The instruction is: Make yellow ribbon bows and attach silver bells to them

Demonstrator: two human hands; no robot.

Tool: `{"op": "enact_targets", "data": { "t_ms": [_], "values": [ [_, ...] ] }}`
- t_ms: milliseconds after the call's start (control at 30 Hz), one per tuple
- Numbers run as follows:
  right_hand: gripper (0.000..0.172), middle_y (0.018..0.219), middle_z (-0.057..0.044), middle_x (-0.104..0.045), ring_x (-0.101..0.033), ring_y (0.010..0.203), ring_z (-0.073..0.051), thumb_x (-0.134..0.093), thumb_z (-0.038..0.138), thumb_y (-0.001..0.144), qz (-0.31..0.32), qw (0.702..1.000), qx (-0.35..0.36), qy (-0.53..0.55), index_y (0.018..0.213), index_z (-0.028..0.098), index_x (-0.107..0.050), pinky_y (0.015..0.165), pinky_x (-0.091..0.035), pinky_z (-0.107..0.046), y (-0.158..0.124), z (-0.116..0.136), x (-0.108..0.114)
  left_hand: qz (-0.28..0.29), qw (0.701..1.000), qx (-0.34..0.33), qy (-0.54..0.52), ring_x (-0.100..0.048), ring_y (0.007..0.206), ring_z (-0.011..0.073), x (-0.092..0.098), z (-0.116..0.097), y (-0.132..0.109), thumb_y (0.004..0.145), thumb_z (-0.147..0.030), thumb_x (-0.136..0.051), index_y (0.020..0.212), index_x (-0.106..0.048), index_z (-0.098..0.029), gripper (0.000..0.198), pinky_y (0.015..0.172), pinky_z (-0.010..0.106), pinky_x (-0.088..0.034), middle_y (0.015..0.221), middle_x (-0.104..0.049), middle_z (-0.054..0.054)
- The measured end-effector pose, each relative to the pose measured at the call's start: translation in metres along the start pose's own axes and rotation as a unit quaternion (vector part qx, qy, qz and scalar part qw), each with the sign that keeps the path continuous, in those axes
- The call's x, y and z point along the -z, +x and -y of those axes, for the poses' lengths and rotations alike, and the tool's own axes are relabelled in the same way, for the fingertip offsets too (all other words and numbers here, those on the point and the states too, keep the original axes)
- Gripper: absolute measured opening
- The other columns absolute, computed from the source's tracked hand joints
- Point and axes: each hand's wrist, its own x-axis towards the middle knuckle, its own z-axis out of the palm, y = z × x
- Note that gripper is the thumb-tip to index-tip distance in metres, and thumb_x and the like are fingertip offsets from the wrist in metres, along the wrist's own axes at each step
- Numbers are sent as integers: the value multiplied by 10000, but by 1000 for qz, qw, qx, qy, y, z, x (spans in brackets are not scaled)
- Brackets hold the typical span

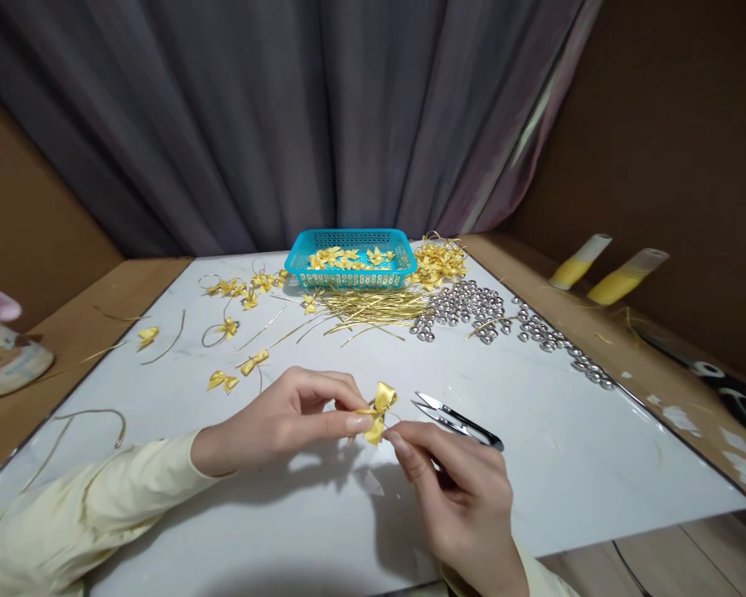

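Between thumb and fingers, my left hand (298,414) pinches a yellow ribbon bow (382,400) above the white board (572,489). My right hand (463,489) is closed in a pinch at the bow's right side, on what looks like a thin cord that runs to the bow. The very tip of that pinch is too small to make out fully. Just beyond my right hand lies a pair of thread snips (457,421) with black handles, blades pointing left. Gold cord lengths (376,308) lie in a bundle farther back.
A blue basket (295,269) at the back holds several yellow bows. More bows (438,261) are heaped on its right. Small silver rings (466,307) spread along the right side. Loose bows (224,380) and cord pieces lie at left. Two yellow spools (627,278) stand beyond the right edge.
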Motion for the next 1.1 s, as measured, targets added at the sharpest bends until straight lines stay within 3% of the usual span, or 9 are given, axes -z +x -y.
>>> {"op": "enact_targets", "data": {
  "t_ms": [267,400,500,600,667,733,867,1100],
  "values": [
    [160,601,-16,-641,-502,432,-93,-488,66,821,-11,999,15,-26,753,154,-602,432,-391,-211,-3,-1,-1,-2,1000,-2,-6,-491,686,122,0,0,-1,824,-209,-594,741,-675,-134,138,637,236,-376,722,-565,16],
    [174,567,-10,-621,-477,407,-87,-479,86,830,-11,999,4,-46,742,149,-615,416,-382,-202,-2,-8,-1,-4,998,21,-54,-490,692,131,-1,23,6,799,-234,-626,735,-679,-131,132,650,249,-376,729,-569,22],
    [193,499,10,-568,-446,381,-84,-489,157,851,18,997,-51,-57,716,152,-627,391,-368,-190,-2,-18,3,-16,990,57,-131,-504,723,143,-2,49,14,774,-262,-650,737,-670,-121,147,691,261,-387,748,-591,34],
    [290,424,29,-505,-422,336,-82,-484,266,879,92,981,-172,-2,636,155,-598,362,-366,-184,-3,-28,8,-37,986,69,-145,-496,694,136,0,66,20,774,-268,-647,733,-665,-111,163,674,254,-387,718,-580,30],
    [309,411,32,-506,-476,349,-96,-471,302,891,129,960,-237,76,648,154,-592,402,-427,-188,-4,-31,11,-27,989,60,-132,-506,712,140,1,69,22,784,-253,-638,744,-669,-112,149,689,254,-394,739,-591,36],
    [249,452,21,-557,-572,434,-125,-482,298,888,133,948,-258,134,746,147,-620,497,-501,-211,-4,-31,12,-13,991,54,-124,-511,723,138,3,67,23,793,-239,-630,748,-674,-116,138,702,253,-394,751,-596,35],
    [189,583,-10,-657,-646,558,-144,-488,251,886,114,957,-232,134,884,148,-646,607,-537,-238,-5,-29,10,-5,990,54,-127,-506,722,126,2,63,23,803,-209,-620,757,-681,-118,119,704,243,-383,757,-591,25],
    [186,510,23,-593,-562,447,-100,-454,163,881,93,988,-126,-4,837,149,-634,478,-446,-174,-12,-29,6,2,989,58,-139,-499,715,131,0,61,21,794,-206,-621,739,-685,-122,119,699,252,-380,761,-597,30]
  ]
}}
